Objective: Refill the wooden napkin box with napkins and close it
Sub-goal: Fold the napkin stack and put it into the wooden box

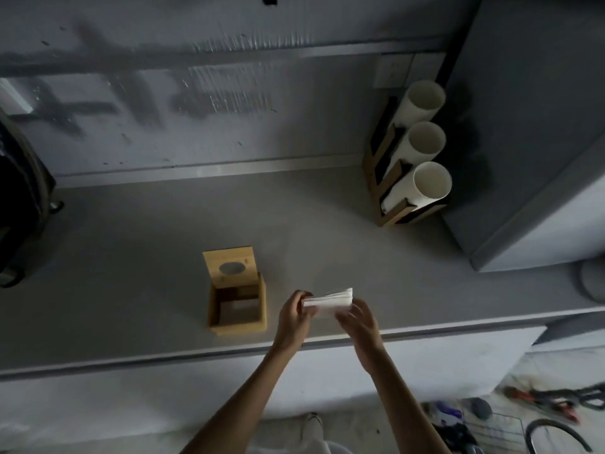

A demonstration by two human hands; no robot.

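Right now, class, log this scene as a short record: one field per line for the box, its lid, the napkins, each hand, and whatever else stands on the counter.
box: wooden box on the grey counter, left of the hands, looks unfilled
lid: lid swung up at the back, with an oval hole
napkins: white stack held above the counter, right of the box
left hand: left hand grips the stack's left end
right hand: right hand holds its right end
other: cup holder with three white cup stacks, far right
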